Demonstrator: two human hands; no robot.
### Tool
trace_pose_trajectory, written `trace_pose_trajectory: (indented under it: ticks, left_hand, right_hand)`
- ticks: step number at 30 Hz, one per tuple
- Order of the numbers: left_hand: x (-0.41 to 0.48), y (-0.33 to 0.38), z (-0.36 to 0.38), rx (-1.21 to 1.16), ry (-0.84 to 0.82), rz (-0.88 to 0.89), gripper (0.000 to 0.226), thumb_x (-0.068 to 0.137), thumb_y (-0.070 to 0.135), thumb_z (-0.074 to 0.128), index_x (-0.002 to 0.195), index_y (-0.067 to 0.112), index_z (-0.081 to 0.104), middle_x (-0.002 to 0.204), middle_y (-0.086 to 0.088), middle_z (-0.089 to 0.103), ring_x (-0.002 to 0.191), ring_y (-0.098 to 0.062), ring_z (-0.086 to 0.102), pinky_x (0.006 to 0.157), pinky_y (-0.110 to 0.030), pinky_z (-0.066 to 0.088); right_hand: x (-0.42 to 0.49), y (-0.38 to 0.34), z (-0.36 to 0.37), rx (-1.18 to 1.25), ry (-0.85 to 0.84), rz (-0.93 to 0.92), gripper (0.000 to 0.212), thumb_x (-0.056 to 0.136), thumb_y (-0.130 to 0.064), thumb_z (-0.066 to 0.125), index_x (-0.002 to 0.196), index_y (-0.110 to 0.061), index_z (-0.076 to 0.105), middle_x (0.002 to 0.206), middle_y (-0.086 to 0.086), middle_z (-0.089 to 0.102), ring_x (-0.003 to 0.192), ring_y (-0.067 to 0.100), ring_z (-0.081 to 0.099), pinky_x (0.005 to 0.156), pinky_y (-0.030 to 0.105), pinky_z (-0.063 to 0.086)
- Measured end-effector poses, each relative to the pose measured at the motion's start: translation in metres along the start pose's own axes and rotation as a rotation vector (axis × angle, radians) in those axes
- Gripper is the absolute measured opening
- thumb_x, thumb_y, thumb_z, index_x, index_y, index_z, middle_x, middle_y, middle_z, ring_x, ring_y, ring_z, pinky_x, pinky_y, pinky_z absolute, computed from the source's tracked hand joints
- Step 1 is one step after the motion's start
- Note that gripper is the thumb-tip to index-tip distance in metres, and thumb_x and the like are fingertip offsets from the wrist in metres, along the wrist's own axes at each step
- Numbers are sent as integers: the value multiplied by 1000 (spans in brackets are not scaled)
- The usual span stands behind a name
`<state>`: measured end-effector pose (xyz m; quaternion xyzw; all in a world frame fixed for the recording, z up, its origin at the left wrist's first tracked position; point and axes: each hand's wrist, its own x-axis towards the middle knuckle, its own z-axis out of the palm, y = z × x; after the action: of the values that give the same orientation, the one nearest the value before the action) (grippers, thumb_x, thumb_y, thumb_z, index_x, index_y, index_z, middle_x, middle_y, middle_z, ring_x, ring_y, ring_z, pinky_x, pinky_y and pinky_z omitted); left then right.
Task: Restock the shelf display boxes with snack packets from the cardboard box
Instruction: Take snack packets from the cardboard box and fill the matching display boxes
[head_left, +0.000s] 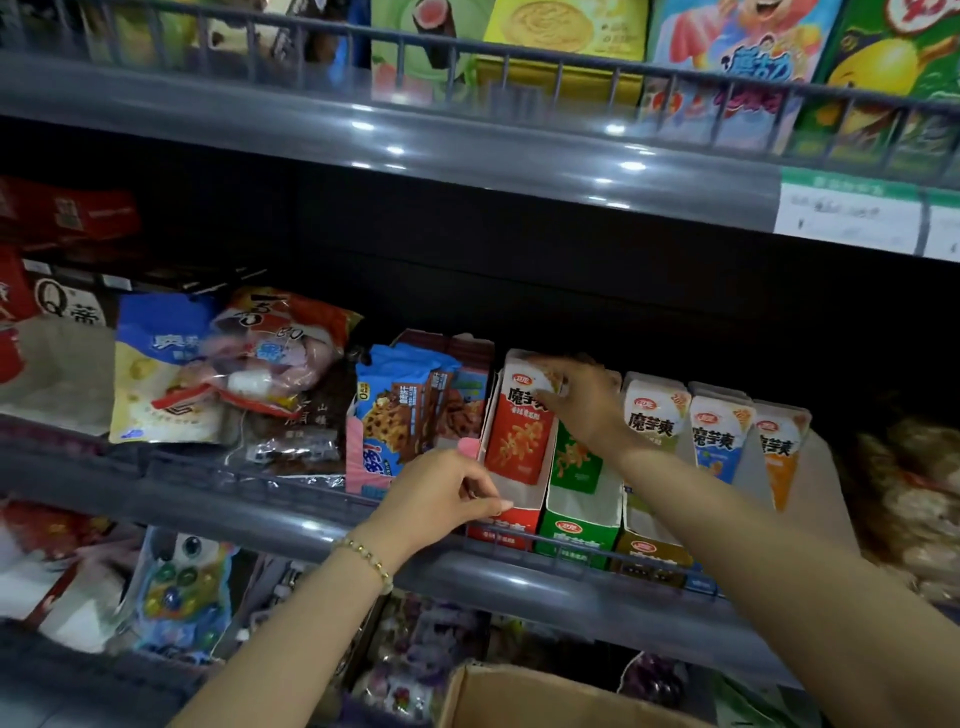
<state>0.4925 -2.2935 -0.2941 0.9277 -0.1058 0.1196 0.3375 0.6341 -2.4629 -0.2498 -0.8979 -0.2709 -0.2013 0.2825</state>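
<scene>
Snack packet: a red-and-white foil snack packet (519, 431) is standing upright in the red cardboard display box (501, 527), the leftmost of a row on the middle shelf.
Right hand: the right hand (582, 402) is gripping the packet's top edge, with the thumb on the front face and the fingers curling over the top.
Left hand: the left hand (441, 493) is pinching the front lip of the red box between thumb and fingertips. A beaded bracelet (366, 561) is sitting on its wrist.
Neighbouring boxes: a green cardboard display box (576, 535) is standing just beside the red one, holding a green-and-white packet (574, 462). Further right, a blue-and-white packet (719, 441) and an orange-and-white packet (779, 457) are lining up.
Left neighbour: blue chocolate-cookie packets (400, 410) are leaning just beside the red box.
Shelf: a grey metal shelf edge (311, 519) is running under the row.
Supply: an open brown cardboard box (519, 696) is showing at the bottom edge, below the shelf — its contents are hidden.
</scene>
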Motion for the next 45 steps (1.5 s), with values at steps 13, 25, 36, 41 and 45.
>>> trace_pose_trajectory:
  ticks: [13, 25, 36, 41, 45]
  left_hand:
    - [-23, 33, 0, 102, 98, 1, 20, 84, 48, 63, 93, 31, 69, 64, 28, 50, 61, 14, 50, 53, -3, 36]
    - [-106, 56, 71, 174, -30, 45, 32, 90, 49, 53, 114, 29, 61, 112, 14, 61, 107, -4, 54, 88, -26, 47]
    - [-160, 47, 174, 146, -551, -233, 33, 92, 53, 47, 108, 29, 62, 107, 10, 65, 91, -6, 61, 77, -24, 50]
    - [-182, 39, 212, 64, -690, -349, 39, 92, 54, 46, 115, 25, 60, 113, 9, 64, 97, -8, 59, 81, -19, 46]
    - [-187, 36, 226, 5, -733, -397, 59, 92, 56, 45, 140, 21, 42, 140, 1, 50, 125, -17, 48, 104, -28, 40]
  right_hand:
    - [-48, -7, -35, 54, -107, 33, 51, 93, -31, 57, 140, -33, 39, 147, -2, 35, 136, 17, 30, 111, 32, 27]
    - [-238, 8, -80, 100, -400, 67, 47, 94, -45, 47, 140, -37, 39, 149, -17, 31, 136, 2, 29, 111, 31, 33]
    - [-378, 56, -25, 127, -705, 469, 50, 92, -48, 50, 136, -26, 43, 144, -6, 36, 131, 9, 36, 114, 26, 26]
    - [-421, 77, -9, 312, -873, 866, 86, 75, -47, 73, 143, -17, 30, 145, -4, 33, 130, 13, 36, 108, 19, 28]
    - [-434, 92, 6, 214, -955, 895, 109, 62, -55, 80, 148, -21, 22, 155, 3, 20, 140, 23, 25, 116, 35, 25]
